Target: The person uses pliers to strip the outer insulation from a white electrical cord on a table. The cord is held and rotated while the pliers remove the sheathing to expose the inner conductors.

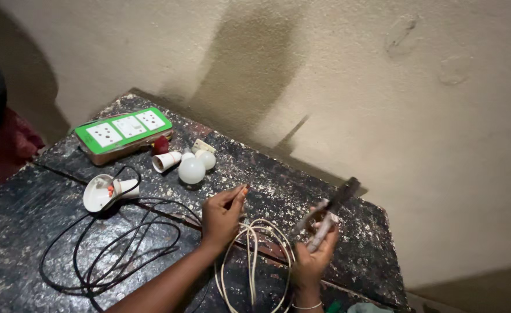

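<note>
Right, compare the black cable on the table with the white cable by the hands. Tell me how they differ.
The thin black cable is dark, while the thin white cable is pale cream. The black cable spreads in wide, loose loops on the dark speckled table and runs toward the white lamp holder; the white cable hangs in narrower loops between the left hand and right hand. Both are thin, flexible and looped.
</note>
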